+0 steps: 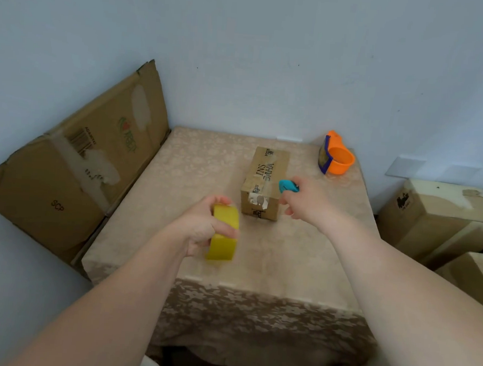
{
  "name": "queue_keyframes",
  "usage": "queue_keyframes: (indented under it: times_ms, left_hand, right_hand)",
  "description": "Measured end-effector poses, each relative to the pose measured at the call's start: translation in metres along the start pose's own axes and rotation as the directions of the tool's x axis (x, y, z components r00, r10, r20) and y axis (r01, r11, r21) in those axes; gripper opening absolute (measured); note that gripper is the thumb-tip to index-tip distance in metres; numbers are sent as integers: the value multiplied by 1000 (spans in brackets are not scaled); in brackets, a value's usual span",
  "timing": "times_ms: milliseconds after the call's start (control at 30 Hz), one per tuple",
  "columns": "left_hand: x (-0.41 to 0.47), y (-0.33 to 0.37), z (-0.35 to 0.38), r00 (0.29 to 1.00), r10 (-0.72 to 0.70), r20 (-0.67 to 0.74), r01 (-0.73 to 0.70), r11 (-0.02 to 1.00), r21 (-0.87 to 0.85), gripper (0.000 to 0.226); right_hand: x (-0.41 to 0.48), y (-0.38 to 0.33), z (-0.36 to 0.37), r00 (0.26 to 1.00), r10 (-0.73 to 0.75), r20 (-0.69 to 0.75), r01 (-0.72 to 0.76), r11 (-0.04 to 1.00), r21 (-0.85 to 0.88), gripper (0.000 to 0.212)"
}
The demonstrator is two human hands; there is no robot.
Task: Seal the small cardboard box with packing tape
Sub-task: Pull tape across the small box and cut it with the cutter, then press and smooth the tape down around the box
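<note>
A small cardboard box (pixel 264 181) lies closed on the table (pixel 177 178), with old tape strips and black print on its top. My left hand (pixel 203 227) grips a yellow roll of packing tape (pixel 224 233), held just above the table in front of the box and to its left. My right hand (pixel 302 200) is beside the box's right side and holds a small blue cutter (pixel 288 186) near the box's top edge.
An orange tape dispenser (pixel 336 156) stands at the table's far right corner. A flattened carton (pixel 73 159) leans on the wall to the left. Closed cartons (pixel 444 214) are stacked on the floor at the right. A patterned beige cloth covers the table.
</note>
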State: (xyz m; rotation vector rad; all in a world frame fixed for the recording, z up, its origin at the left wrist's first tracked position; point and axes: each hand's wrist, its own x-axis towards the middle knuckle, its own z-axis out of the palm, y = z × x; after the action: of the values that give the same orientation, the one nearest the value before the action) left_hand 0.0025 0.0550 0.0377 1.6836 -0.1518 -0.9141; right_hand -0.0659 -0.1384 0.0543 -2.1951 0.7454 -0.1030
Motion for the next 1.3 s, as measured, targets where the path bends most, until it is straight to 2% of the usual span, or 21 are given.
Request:
queue_keyframes:
  times_ms: [67, 100, 167, 200, 267, 433, 600, 867, 967, 1033, 1200, 1267, 1300]
  left_hand:
    - [8, 1, -5, 986, 64, -153, -21, 964, 267, 69]
    - [11, 1, -8, 970, 119, -213, -13, 897, 441, 71]
    - [18, -1, -16, 943, 205, -261, 49, 692, 721, 74]
    - [21, -4, -20, 940, 217, -264, 90, 590, 803, 76]
    - [27, -8, -25, 947, 185, -261, 152, 457, 876, 77]
    - [42, -8, -20, 966, 140, -219, 170, 299, 939, 62]
    - [53, -2, -14, 951, 179, -251, 195, 281, 940, 46]
    - [59, -5, -10, 940, 175, -294, 254, 218, 942, 38]
    - [57, -2, -6, 924, 237, -300, 252, 211, 944, 35]
    - [56, 3, -3, 908, 308, -286, 210, 256, 944, 37]
    - [60, 13, 8, 906, 403, -126, -110, 513, 851, 53]
    - [61, 15, 13, 913, 400, -80, -185, 581, 792, 59]
    - [62, 15, 15, 922, 384, -54, -212, 615, 760, 63]
  right_hand:
    - [-1, 5, 0, 999, 47, -15, -47, 999, 19, 16]
    - [-1, 7, 1, 998, 63, -24, -63, 998, 23, 15]
    - [-1, 12, 2, 995, 95, -39, -95, 995, 12, 16]
    - [0, 15, 3, 993, 111, -42, -111, 994, 6, 13]
    - [2, 23, 7, 989, 141, -40, -142, 990, -10, 15]
    - [10, 46, 21, 982, 184, -29, -186, 982, -47, 20]
    - [17, 58, 31, 976, 218, -6, -217, 969, -115, 26]
    - [21, 69, 32, 973, 227, -45, -231, 944, -236, 32]
    - [20, 71, 31, 974, 222, -53, -228, 942, -245, 38]
    - [19, 72, 29, 976, 212, -48, -217, 942, -256, 41]
    - [14, 73, 27, 979, 205, 9, -188, 910, -370, 49]
    - [10, 66, 24, 988, 154, -14, -141, 865, -482, 58]
    - [9, 61, 23, 995, 93, -33, -97, 870, -484, 60]
